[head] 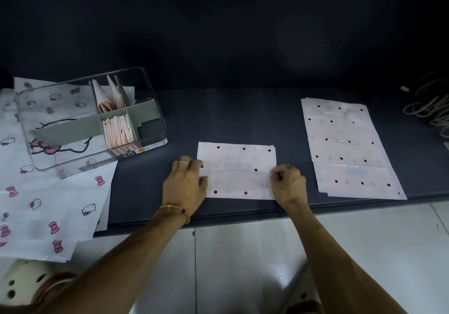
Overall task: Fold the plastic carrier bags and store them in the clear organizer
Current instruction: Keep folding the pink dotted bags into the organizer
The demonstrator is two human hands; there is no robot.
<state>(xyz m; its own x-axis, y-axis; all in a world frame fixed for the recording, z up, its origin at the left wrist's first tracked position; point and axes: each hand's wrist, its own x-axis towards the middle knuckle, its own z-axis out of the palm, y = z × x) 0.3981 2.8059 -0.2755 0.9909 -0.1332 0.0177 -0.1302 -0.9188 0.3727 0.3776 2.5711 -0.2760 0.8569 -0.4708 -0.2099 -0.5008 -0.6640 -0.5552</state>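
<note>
Hands work the dotted bag (237, 171): left hand (185, 183) presses flat (fingers straight), right hand (288, 181) pinches its edge.

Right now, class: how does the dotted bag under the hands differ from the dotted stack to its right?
The dotted bag is folded short; the dotted stack lies full length. The left hand and right hand hold the bag; the stack lies untouched. Both are white with dark dots.

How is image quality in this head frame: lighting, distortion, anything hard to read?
Head view: dim, with a black backdrop; the white dotted plastic bag between left hand and right hand is sharp; wide-angle bending curves the dark table edge; the clear plastic organizer shows mild glare; the coiled cords look murky.
</note>
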